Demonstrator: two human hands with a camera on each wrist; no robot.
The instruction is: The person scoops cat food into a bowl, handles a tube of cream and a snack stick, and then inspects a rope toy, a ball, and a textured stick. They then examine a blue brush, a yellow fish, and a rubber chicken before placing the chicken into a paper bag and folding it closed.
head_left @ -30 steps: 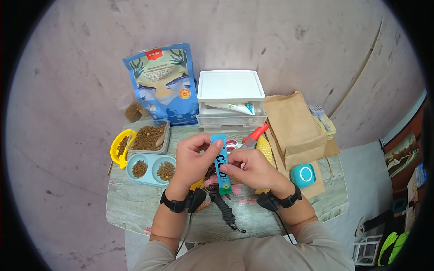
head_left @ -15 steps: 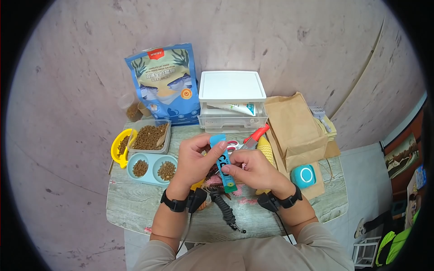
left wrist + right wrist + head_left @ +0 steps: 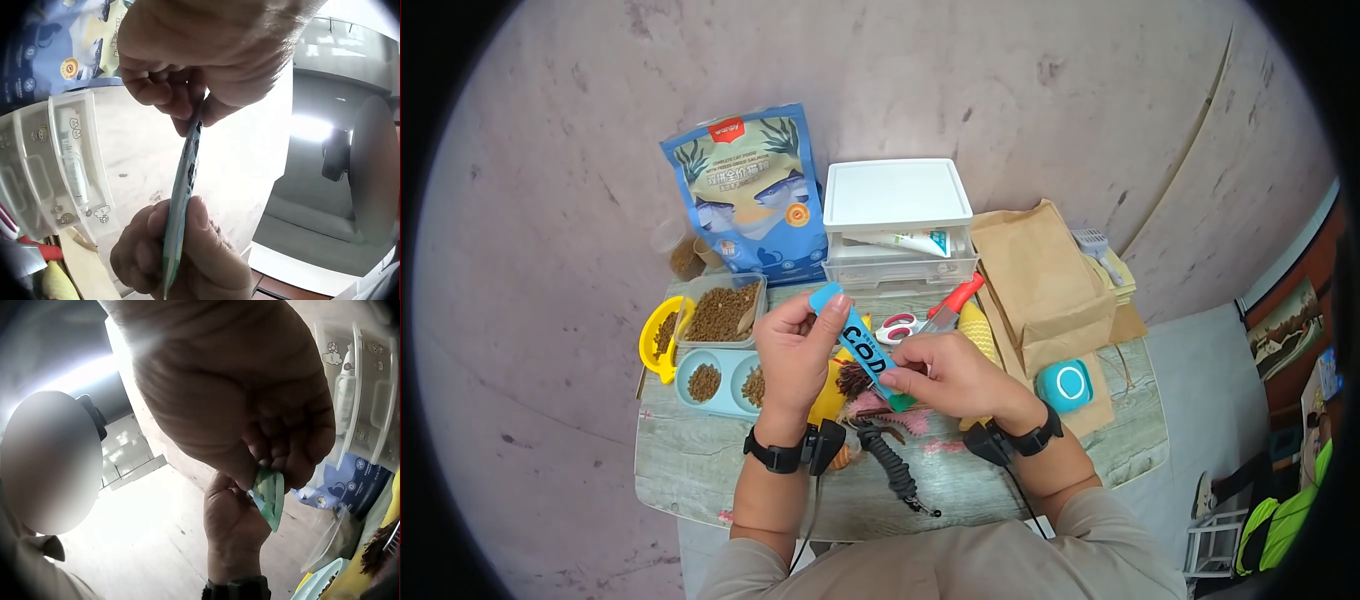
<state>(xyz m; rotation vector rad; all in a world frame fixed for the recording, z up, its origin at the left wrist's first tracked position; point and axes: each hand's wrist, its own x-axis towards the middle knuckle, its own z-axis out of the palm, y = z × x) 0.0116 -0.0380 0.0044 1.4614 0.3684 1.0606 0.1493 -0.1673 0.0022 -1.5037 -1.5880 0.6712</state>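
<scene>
A slim blue stick sachet (image 3: 858,342) lettered "COD" is held up over the table between both hands, slanting down to the right. My left hand (image 3: 792,350) pinches its upper end between thumb and fingers. Near the green lower end, my right hand (image 3: 950,370) pinches it too. In the left wrist view the sachet (image 3: 181,187) appears edge-on, stretched between the two hands. Its green tip (image 3: 271,497) sticks out below the fingers in the right wrist view. Beneath lie a dark coiled cord (image 3: 890,465) and red-handled scissors (image 3: 898,328).
At the back stand a blue cat food bag (image 3: 750,200) and a white-topped drawer unit (image 3: 898,195). On the left are a double bowl (image 3: 725,402) and a tub of kibble (image 3: 722,312). Paper bags (image 3: 1050,270) and a teal round-cornered object (image 3: 1064,386) occupy the right side.
The sachet has turned from nearly upright to a clear slant, its upper end moving left with my left hand. Both hands keep their hold.
</scene>
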